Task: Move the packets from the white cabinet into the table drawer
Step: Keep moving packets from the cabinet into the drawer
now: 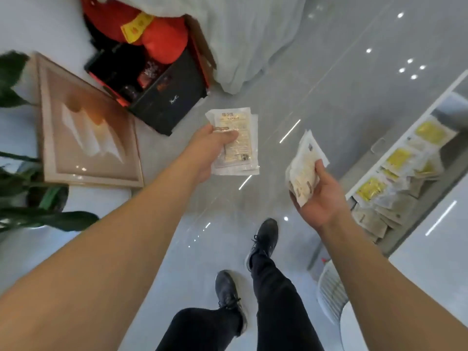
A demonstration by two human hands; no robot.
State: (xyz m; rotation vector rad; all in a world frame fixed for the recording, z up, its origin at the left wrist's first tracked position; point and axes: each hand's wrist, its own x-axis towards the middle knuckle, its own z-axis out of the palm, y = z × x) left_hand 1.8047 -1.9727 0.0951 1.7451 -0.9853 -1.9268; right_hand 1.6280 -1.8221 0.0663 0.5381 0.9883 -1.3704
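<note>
My left hand (211, 148) grips a flat stack of pale packets (240, 145) with printed labels, held out over the grey floor. A second bundle of pale packets (304, 171) stands upright in my right hand (320, 198), whose fingers curl round it. At the right, an open white drawer (405, 138) holds several packets (395, 173), some with yellow faces, piled against one another. Both hands are to the left of that drawer, apart from it. The white cabinet cannot be made out for certain.
A black and red box (162, 79) with red items stands on the floor ahead left, beside a framed picture (86, 127) and green plant leaves (22, 193). A pale cloth (243, 41) hangs ahead. My legs and black shoes (263, 239) are below. A white chair (331, 292) stands right.
</note>
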